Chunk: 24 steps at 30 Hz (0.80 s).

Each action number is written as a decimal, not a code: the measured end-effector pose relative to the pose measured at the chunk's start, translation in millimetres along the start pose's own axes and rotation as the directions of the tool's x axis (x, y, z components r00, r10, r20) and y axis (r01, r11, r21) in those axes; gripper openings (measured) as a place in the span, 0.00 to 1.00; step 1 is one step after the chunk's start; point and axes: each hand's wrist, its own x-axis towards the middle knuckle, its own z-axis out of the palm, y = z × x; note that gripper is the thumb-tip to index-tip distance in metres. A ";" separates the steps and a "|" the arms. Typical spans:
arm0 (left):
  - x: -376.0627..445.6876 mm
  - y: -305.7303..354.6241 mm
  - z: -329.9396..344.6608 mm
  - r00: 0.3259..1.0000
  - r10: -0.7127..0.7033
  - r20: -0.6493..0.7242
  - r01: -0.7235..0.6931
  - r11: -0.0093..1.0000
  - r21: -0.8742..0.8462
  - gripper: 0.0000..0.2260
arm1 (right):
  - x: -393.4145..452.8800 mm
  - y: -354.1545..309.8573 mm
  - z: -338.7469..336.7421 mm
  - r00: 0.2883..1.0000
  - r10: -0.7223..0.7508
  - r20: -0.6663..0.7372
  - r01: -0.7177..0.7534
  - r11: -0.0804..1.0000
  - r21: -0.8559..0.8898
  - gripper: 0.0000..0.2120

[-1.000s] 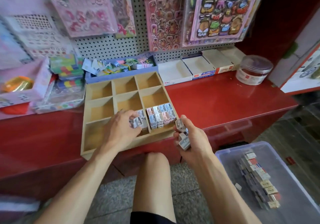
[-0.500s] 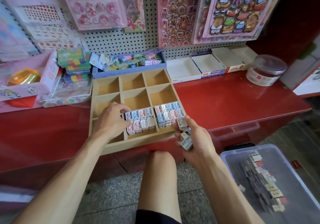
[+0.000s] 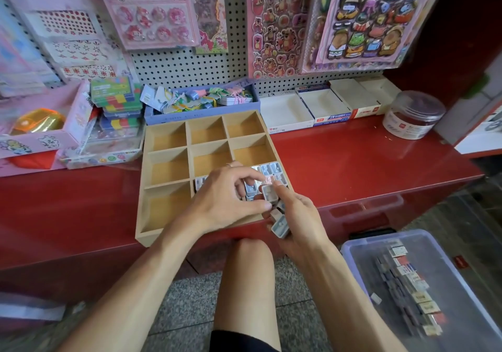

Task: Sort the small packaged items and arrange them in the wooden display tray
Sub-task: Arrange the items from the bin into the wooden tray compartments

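The wooden display tray [image 3: 144, 177] has nine compartments and lies on the red counter [image 3: 353, 161]. Small packaged items fill its front right compartment [image 3: 267, 169], and more show in the front middle one [image 3: 199, 183], mostly hidden by my left hand. My left hand [image 3: 225, 202] hovers over these front compartments, its thumb and forefinger pinching one small grey pack [image 3: 269, 192]. My right hand [image 3: 301, 224] is at the tray's front right corner, closed around a stack of several packs [image 3: 281, 225], with its thumb touching the pinched pack.
A clear plastic bin [image 3: 353, 245] with a row of more packs [image 3: 413, 292] stands on the floor at lower right. Behind the tray are a blue box of clips [image 3: 201, 99], white boxes [image 3: 285, 112] and a round jar [image 3: 415, 115]. My knee [image 3: 247, 270] is below the counter edge.
My left hand has moved right, from the front middle compartment to the top of the stack in my right hand, and has closed on one pack. The right hand stayed at the tray corner.
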 end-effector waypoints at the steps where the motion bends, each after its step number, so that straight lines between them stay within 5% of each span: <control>1: 0.9 4.7 2.0 1.000 0.021 0.011 -0.021 1.000 0.011 0.14 | -0.3 -0.7 -0.2 1.000 -0.008 0.005 0.008 1.000 0.001 0.14; 6: 6.1 3.5 3.3 0.998 0.066 0.013 -0.066 0.997 0.050 0.12 | -2.1 -4.6 -1.7 0.999 -0.008 -0.037 0.008 1.000 0.008 0.13; 13: 4.8 -44.3 3.4 0.989 -0.088 -0.120 0.112 0.971 0.213 0.18 | -3.4 -6.0 -19.7 0.991 0.022 -0.134 -0.017 0.999 0.039 0.08; 24: 6.4 -60.0 7.9 0.978 -0.073 -0.195 0.133 0.940 0.313 0.19 | -1.0 -3.0 -27.7 0.984 0.019 -0.175 -0.015 1.000 0.022 0.09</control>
